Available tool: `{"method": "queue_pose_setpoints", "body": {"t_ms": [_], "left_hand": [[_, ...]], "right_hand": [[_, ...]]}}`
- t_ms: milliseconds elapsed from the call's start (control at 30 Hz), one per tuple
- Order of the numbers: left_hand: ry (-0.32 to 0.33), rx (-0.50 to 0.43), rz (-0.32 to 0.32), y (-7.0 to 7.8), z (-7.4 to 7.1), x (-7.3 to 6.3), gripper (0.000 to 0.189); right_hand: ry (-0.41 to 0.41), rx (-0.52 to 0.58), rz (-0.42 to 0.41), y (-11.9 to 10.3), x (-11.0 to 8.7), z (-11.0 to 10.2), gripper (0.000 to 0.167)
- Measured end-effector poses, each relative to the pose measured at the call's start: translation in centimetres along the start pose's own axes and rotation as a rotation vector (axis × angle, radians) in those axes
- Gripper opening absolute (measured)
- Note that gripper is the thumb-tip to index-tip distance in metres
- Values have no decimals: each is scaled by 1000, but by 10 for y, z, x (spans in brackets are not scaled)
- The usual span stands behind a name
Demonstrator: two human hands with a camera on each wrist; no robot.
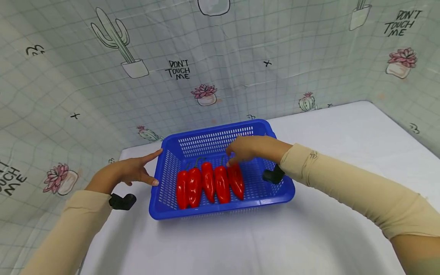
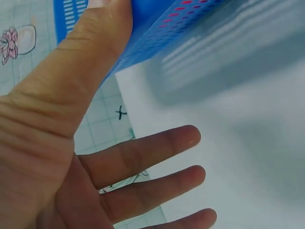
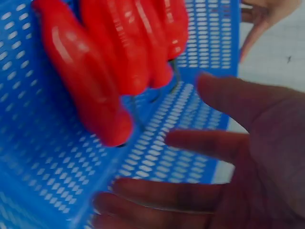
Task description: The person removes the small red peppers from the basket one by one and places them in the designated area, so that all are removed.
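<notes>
Several glossy red chili peppers (image 1: 194, 187) lie side by side in a blue perforated plastic basket (image 1: 220, 209), stems toward its far wall. My left hand (image 1: 132, 170) is at the basket's left side, with index finger and thumb spread along the rim. In the left wrist view its thumb lies against the blue wall (image 2: 147, 24) and the other visible fingers extend loosely below. My right hand (image 1: 245, 147) reaches inside, just above the stem end of the rightmost pepper (image 1: 236, 183). The right wrist view shows its fingers spread, apart from that pepper (image 3: 86, 71).
The basket stands on a white-covered table (image 1: 220, 244). Behind and to the left hangs a cloth (image 1: 233, 57) printed with a grid, cacti and lettering. Small black devices sit at the left wrist (image 1: 122, 201) and right wrist (image 1: 273, 175), over beige sleeves.
</notes>
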State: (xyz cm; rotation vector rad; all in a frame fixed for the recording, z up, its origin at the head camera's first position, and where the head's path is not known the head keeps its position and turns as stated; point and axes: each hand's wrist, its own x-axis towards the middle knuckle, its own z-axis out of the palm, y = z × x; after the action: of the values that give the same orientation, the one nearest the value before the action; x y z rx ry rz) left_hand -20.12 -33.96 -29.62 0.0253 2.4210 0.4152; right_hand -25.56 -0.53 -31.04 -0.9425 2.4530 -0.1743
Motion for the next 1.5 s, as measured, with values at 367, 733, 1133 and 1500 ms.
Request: {"method": "queue_pose_setpoints", "body": {"t_ms": [367,733,1133,1500], "left_hand": [[17,15,-31,5,3,1,124],[-3,-25,-31,2,8,-4,124],[-3,-45,-25,3,8,-3,121],[0,-44,-31,-1,8,1,123]], "right_hand": [[-349,240,61,16,6,17,50],[-20,-60,-92,17,13,27,25],[417,29,-138,25,9,23,42],[476,258,-121,30,1,6,75]]}}
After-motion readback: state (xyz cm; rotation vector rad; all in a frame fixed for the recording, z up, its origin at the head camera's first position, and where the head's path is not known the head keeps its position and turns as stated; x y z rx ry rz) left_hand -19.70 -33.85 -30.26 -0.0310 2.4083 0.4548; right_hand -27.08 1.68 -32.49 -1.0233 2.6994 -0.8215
